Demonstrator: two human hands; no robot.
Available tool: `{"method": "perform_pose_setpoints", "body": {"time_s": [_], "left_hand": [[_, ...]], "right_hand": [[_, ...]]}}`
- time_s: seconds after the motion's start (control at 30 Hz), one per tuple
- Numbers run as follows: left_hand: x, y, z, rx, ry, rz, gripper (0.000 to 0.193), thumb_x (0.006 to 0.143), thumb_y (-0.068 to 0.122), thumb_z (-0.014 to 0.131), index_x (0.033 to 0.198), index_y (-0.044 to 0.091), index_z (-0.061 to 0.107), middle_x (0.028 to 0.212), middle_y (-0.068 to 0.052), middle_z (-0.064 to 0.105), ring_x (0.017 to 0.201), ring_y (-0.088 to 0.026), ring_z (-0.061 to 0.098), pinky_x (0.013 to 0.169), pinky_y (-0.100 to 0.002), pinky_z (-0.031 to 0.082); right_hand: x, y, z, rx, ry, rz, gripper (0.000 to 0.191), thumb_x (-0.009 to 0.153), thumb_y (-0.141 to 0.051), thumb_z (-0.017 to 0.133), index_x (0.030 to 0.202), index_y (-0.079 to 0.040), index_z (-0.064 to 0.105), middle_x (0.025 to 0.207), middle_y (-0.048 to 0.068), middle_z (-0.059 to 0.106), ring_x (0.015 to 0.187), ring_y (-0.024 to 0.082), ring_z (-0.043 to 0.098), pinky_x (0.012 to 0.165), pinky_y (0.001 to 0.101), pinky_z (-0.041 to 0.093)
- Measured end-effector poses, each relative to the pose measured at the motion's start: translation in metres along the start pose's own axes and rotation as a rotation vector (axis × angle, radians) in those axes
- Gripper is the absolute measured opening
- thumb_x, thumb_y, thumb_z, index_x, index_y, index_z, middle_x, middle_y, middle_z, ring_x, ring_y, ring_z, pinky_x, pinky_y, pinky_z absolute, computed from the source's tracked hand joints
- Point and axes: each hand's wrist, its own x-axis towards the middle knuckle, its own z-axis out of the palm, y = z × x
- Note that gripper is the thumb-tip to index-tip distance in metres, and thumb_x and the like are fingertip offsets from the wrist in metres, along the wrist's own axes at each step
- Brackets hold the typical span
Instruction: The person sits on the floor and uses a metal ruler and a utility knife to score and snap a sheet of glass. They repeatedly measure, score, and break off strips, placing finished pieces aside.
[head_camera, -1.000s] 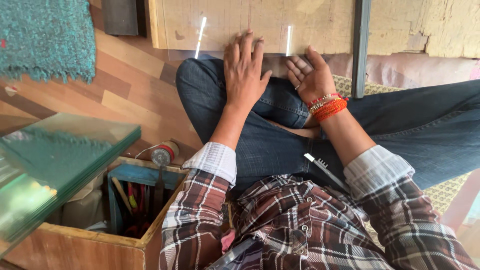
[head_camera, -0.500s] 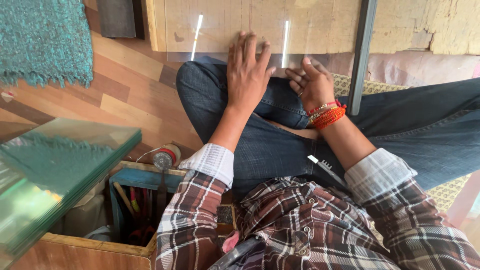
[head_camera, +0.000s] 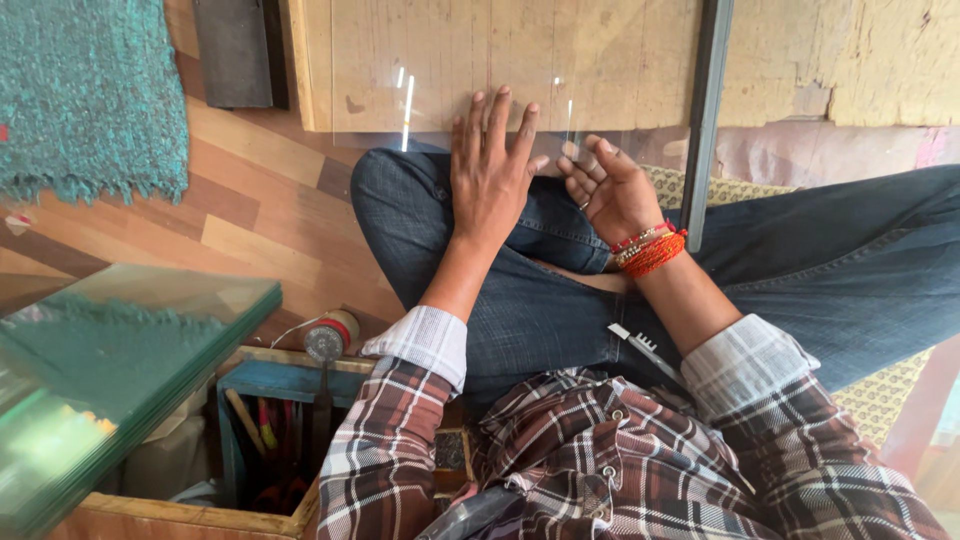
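Observation:
I sit cross-legged in blue jeans. A clear glass sheet (head_camera: 420, 95), visible mostly by its reflections, lies over a wooden board (head_camera: 620, 60) and my knee. My left hand (head_camera: 490, 175) rests flat on it, back up, fingers spread. My right hand (head_camera: 610, 195), with red thread bands at the wrist, lies palm up on my leg beside it. Its fingers are half curled at the glass's near edge, with nothing plainly held. Whether they touch the glass is unclear.
A dark metal bar (head_camera: 705, 120) stands upright just right of my right hand. A stack of greenish glass sheets (head_camera: 110, 380) sits at lower left over a wooden toolbox (head_camera: 270, 430). Nearby are a tape roll (head_camera: 330, 335), a teal rug (head_camera: 90, 90) and a small toothed tool (head_camera: 640, 350) on my lap.
Both hands have stayed on my lap. My right hand's fingers have uncurled a little and the view has shifted slightly.

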Motion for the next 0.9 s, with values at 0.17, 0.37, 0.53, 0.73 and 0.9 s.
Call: {"method": "perform_pose_setpoints", "body": {"time_s": [0.17, 0.37, 0.53, 0.73, 0.9], "left_hand": [[0.001, 0.000, -0.001, 0.010, -0.006, -0.001, 0.068, 0.094, 0.041, 0.074, 0.154, 0.022, 0.047, 0.162, -0.011, 0.036, 0.152, -0.038, 0.031, 0.124, -0.059, 0.032], [0.005, 0.001, -0.005, -0.015, -0.037, -0.025, 0.068, 0.091, 0.041, 0.075, 0.151, 0.020, 0.050, 0.160, -0.012, 0.038, 0.151, -0.038, 0.032, 0.123, -0.060, 0.032], [0.006, 0.000, -0.005, -0.022, -0.019, -0.017, 0.067, 0.091, 0.035, 0.076, 0.151, 0.020, 0.051, 0.161, -0.011, 0.038, 0.151, -0.038, 0.032, 0.123, -0.059, 0.032], [0.001, 0.000, -0.006, -0.043, -0.047, 0.093, 0.066, 0.089, 0.024, 0.080, 0.149, 0.019, 0.054, 0.161, -0.010, 0.040, 0.153, -0.039, 0.033, 0.124, -0.058, 0.033], [-0.004, 0.019, -0.009, -0.288, -0.071, 0.148, 0.072, 0.080, 0.024, 0.082, 0.143, 0.002, 0.054, 0.153, -0.020, 0.040, 0.148, -0.046, 0.033, 0.120, -0.064, 0.031]], "right_hand": [[0.000, -0.001, 0.000, -0.027, 0.014, -0.006, 0.016, 0.103, -0.028, 0.061, 0.112, -0.015, 0.063, 0.116, 0.006, 0.074, 0.113, 0.023, 0.070, 0.093, 0.0356, 0.057], [0.001, -0.005, 0.004, -0.059, 0.022, -0.070, 0.019, 0.104, -0.028, 0.062, 0.115, -0.013, 0.063, 0.110, 0.005, 0.073, 0.109, 0.022, 0.070, 0.091, 0.0358, 0.057], [-0.007, -0.016, 0.025, -0.151, 0.043, -0.182, 0.023, 0.102, -0.024, 0.063, 0.119, -0.008, 0.063, 0.109, 0.009, 0.074, 0.104, 0.024, 0.073, 0.087, 0.0346, 0.060], [-0.014, -0.028, 0.068, -0.149, 0.032, -0.275, 0.026, 0.100, -0.017, 0.065, 0.120, -0.001, 0.063, 0.105, 0.015, 0.073, 0.096, 0.027, 0.076, 0.081, 0.0354, 0.063], [-0.007, -0.030, 0.095, -0.091, 0.039, -0.238, 0.027, 0.100, -0.015, 0.064, 0.122, 0.001, 0.061, 0.102, 0.017, 0.074, 0.090, 0.026, 0.075, 0.075, 0.0353, 0.062]]}}
